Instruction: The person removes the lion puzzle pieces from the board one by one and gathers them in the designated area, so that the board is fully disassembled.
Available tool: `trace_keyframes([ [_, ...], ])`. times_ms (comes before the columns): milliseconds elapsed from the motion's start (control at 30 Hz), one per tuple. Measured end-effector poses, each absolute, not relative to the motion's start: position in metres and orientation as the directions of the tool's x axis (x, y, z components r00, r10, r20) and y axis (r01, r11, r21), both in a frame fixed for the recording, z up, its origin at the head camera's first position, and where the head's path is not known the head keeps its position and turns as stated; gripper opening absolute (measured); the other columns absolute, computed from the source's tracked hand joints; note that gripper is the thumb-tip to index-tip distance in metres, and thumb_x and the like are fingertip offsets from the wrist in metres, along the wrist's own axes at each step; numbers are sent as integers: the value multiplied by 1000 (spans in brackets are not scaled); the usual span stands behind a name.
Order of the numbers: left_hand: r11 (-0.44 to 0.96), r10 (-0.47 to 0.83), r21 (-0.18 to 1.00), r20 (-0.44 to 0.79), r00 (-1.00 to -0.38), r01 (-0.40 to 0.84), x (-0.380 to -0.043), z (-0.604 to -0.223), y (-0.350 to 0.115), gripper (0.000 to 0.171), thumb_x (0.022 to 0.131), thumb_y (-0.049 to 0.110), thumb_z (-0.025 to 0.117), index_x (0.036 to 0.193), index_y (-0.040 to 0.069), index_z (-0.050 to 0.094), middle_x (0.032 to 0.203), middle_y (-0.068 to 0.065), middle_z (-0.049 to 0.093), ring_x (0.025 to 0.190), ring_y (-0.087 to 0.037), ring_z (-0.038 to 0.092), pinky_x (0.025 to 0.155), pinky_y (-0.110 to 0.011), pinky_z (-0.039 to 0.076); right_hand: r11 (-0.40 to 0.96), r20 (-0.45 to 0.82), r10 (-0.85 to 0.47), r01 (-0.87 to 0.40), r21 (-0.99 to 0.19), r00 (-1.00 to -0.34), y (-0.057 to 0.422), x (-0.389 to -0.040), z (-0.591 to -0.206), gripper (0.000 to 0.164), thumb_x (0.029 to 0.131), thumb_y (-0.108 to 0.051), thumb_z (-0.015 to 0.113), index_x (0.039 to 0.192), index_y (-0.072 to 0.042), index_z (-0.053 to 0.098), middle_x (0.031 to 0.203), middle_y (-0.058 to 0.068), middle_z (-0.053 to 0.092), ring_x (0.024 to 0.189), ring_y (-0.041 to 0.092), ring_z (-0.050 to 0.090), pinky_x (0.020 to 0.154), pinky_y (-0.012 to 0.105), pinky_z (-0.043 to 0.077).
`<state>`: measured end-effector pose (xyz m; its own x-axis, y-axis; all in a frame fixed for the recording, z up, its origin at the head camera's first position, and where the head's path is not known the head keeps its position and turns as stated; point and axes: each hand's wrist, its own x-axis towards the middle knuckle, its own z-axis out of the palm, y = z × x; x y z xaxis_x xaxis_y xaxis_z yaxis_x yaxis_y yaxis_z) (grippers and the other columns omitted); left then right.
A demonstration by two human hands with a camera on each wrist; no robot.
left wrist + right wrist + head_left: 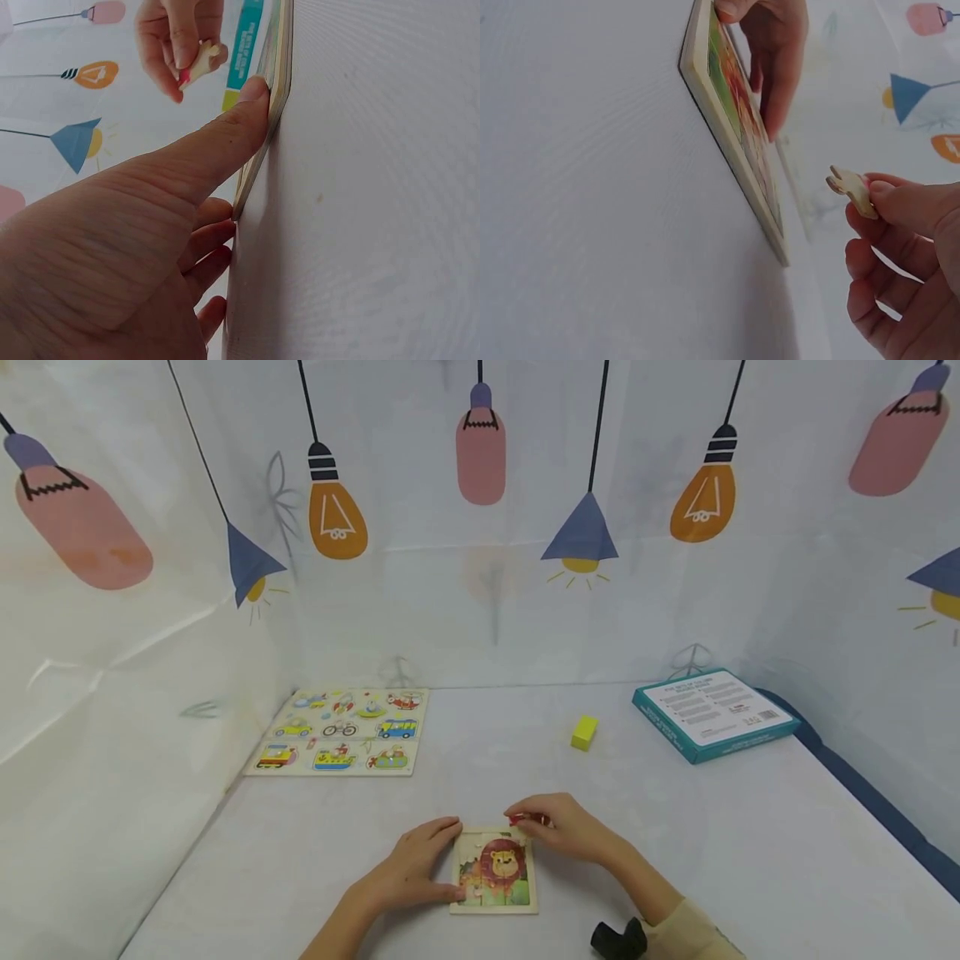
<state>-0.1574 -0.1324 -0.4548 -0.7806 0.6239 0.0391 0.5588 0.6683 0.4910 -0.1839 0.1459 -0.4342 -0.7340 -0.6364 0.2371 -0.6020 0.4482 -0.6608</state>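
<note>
A square wooden jigsaw puzzle (493, 870) with a lion picture lies flat on the white table. My left hand (416, 868) holds it at the left side, with the thumb (225, 142) on its near part and the fingers along its far left corner. Above the puzzle's far right corner, my right hand (570, 828) pinches a small puzzle piece (853, 192) between thumb and fingertips. That piece is pale wood with some red on one face, and it is apart from the board. Part of the puzzle's left edge is hidden by the left hand.
A vehicle picture board (341, 732) lies at the back left. Toward the back right are a yellow block (584, 732) and a teal-edged box (716, 714). A black object (619, 939) sits by the right sleeve. White sheeting with printed lamps surrounds the table.
</note>
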Motion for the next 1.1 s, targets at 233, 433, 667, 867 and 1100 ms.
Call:
trace_keyframes([
  [233, 675, 622, 489, 27, -782, 553, -161, -455, -132, 89, 71, 56, 69, 136, 2, 41, 139, -11, 38, 128, -30, 34, 102, -52, 27, 488, 198, -572, -525, -698, -796, 167, -186, -444, 23, 92, -19, 57, 109, -7, 66, 94, -7, 64, 70, 3, 49, 60, 20, 46],
  [433, 673, 628, 487, 19, -778, 556, -161, -455, -132, 89, 71, 57, 68, 136, 2, 41, 139, -11, 39, 128, -31, 34, 101, -52, 27, 524, 149, -529, -460, -717, -835, 179, -188, -454, 21, 91, -20, 57, 107, -9, 67, 92, -7, 63, 72, 5, 49, 61, 21, 45],
  [667, 670, 627, 496, 21, -779, 553, -158, -454, -133, 90, 70, 57, 69, 135, 1, 41, 139, -12, 39, 127, -32, 34, 101, -53, 27, 587, 131, -470, -420, -692, -873, 188, -190, -458, 16, 90, -16, 58, 103, -11, 67, 86, -9, 61, 68, 4, 47, 58, 21, 43],
  [867, 678, 619, 493, 17, -786, 545, -158, -454, -133, 90, 70, 57, 69, 137, 3, 40, 140, -10, 38, 128, -30, 34, 102, -52, 27, 648, 144, -430, -415, -639, -891, 190, -193, -461, 14, 88, -16, 61, 100, -12, 68, 86, -10, 61, 70, 5, 47, 61, 22, 43],
  [1100, 680, 615, 490, 24, -788, 545, -158, -455, -132, 90, 70, 58, 68, 137, 4, 40, 140, -9, 38, 128, -29, 33, 102, -52, 27, 686, 201, -381, -422, -593, -902, 191, -195, -466, 11, 85, -17, 66, 95, -15, 69, 81, -12, 55, 73, 6, 47, 63, 22, 44],
])
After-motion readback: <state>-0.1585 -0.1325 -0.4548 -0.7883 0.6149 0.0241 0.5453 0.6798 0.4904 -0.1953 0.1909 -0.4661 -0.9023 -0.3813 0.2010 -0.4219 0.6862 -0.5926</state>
